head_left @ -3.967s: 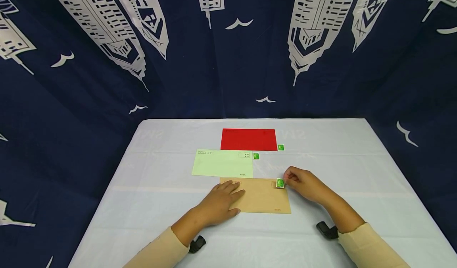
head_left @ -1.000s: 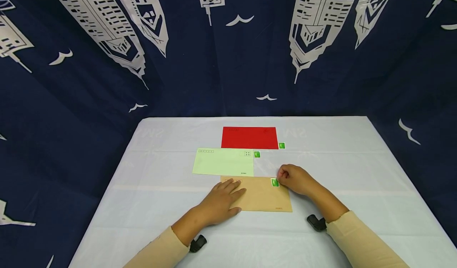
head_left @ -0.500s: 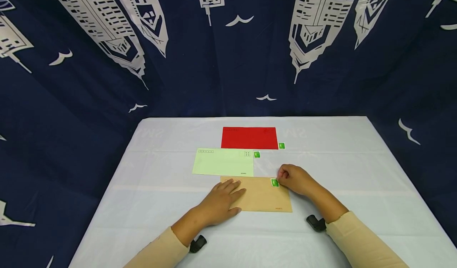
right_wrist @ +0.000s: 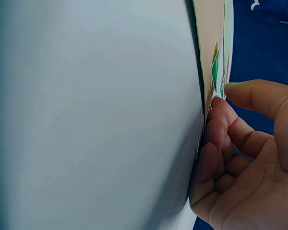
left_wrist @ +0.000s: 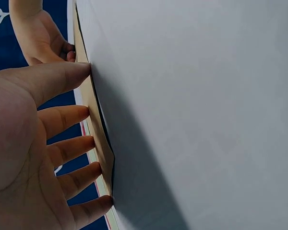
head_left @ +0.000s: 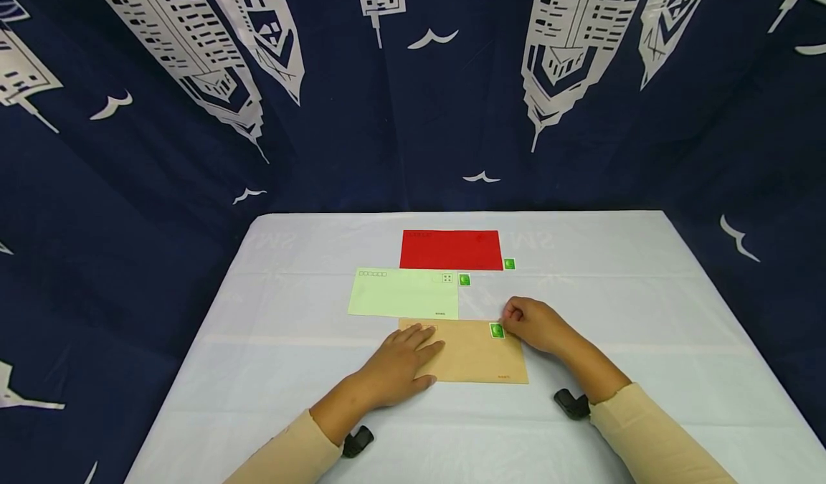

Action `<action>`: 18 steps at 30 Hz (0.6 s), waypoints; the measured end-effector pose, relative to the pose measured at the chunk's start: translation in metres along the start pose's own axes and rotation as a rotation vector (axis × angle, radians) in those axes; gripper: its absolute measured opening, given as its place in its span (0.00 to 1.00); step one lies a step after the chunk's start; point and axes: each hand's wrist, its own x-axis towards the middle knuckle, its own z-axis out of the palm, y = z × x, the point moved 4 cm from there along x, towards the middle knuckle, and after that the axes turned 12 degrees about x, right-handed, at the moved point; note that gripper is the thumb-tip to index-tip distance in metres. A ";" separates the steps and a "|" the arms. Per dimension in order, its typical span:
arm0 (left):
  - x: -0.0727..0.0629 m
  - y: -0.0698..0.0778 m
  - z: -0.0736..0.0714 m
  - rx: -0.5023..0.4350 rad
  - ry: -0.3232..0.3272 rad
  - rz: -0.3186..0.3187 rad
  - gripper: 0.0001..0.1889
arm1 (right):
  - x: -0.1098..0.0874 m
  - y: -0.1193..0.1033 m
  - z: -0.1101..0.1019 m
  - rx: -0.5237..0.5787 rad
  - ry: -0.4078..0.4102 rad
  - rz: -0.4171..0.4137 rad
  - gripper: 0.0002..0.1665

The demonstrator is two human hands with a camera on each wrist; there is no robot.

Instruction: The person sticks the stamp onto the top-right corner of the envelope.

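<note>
A brown envelope (head_left: 477, 355) lies nearest the person on the white table. My left hand (head_left: 400, 362) rests on its left part with fingers spread; in the left wrist view the fingertips of that hand (left_wrist: 33, 143) touch the paper. My right hand (head_left: 538, 326) is at the envelope's upper right corner. Its thumb and forefinger pinch the right edge of a green stamp (head_left: 497, 330) with a white border. In the right wrist view the stamp (right_wrist: 215, 69) stands slightly raised from the paper, and the other fingers of the right hand (right_wrist: 249, 148) are curled.
Behind lie a pale green envelope (head_left: 403, 294) and a red envelope (head_left: 450, 250). A green stamp (head_left: 464, 280) sits right of the pale green one, another stamp (head_left: 509, 263) right of the red one. A dark blue printed cloth (head_left: 400, 125) hangs behind the table (head_left: 290, 254).
Since four seconds ago, my right hand has moved the stamp left, from the envelope's edge over its printed corner box. During the last second both hands stay almost still.
</note>
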 end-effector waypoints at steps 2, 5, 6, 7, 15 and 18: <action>0.001 0.000 0.000 -0.004 0.000 -0.003 0.31 | 0.000 0.000 0.000 0.002 0.002 -0.002 0.06; 0.002 -0.001 -0.001 0.002 0.012 -0.007 0.29 | 0.000 0.000 -0.001 0.010 0.005 -0.006 0.06; 0.002 -0.001 -0.001 0.004 0.015 -0.011 0.29 | 0.000 0.000 -0.001 0.014 0.007 -0.007 0.06; 0.002 -0.001 -0.002 0.009 0.020 -0.014 0.28 | -0.001 0.000 -0.002 0.019 0.010 -0.004 0.06; 0.004 -0.003 -0.003 0.015 0.081 -0.036 0.26 | -0.003 0.000 -0.003 0.037 0.029 -0.011 0.06; 0.004 -0.004 -0.002 -0.002 0.105 -0.033 0.25 | -0.004 0.000 -0.003 0.041 0.036 -0.015 0.05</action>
